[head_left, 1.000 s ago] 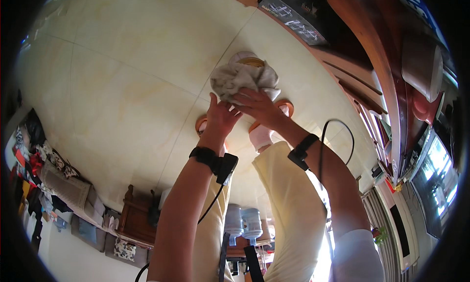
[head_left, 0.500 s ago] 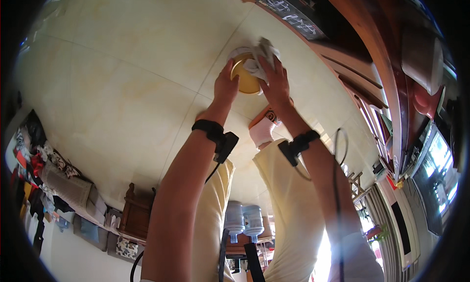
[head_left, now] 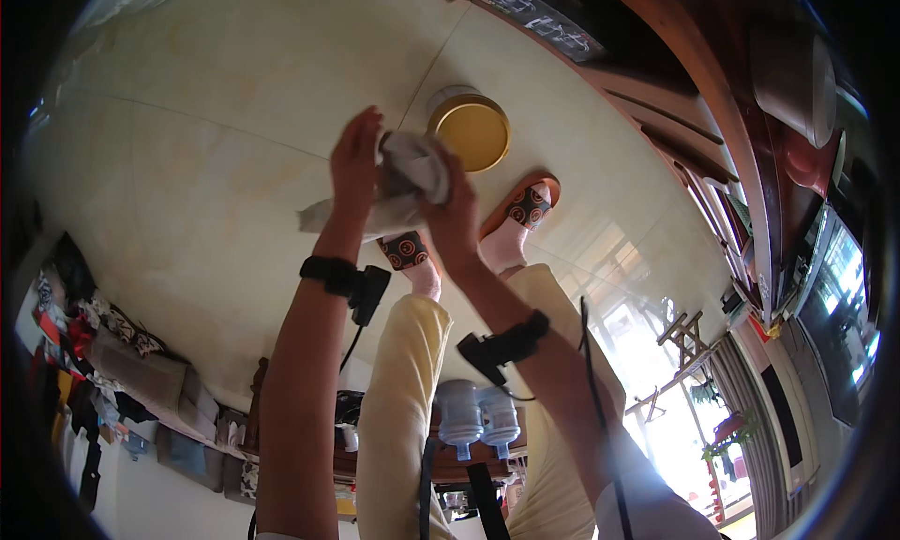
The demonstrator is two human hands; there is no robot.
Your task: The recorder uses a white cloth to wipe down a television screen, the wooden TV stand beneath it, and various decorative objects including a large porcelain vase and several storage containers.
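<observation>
My right hand (head_left: 455, 198) grips a crumpled grey-white cloth (head_left: 409, 165), whose long end hangs to the left. My left hand (head_left: 356, 160) is beside the cloth's left side, its slightly blurred fingers stretched upward. Just above and to the right of the cloth, a round gold-coloured pan or lid (head_left: 469, 135) sits on the tiled floor (head_left: 225, 156), with a pale round piece showing behind it. My slippered feet (head_left: 525, 207) are below it, partly behind the hands and cloth.
A dark box (head_left: 534, 20) sits in wooden furniture (head_left: 694, 62) along the right, near a screen (head_left: 834, 306). A sofa with piled clothes (head_left: 141, 371) is at the lower left. Two blue water bottles (head_left: 461, 418) and a small folding wooden stool (head_left: 684, 343) appear low in view.
Both hands have moved down-left, away from the gold round item, taking the cloth with them. The gold item, partly covered earlier, now shows fully. My left hand has let go of it.
</observation>
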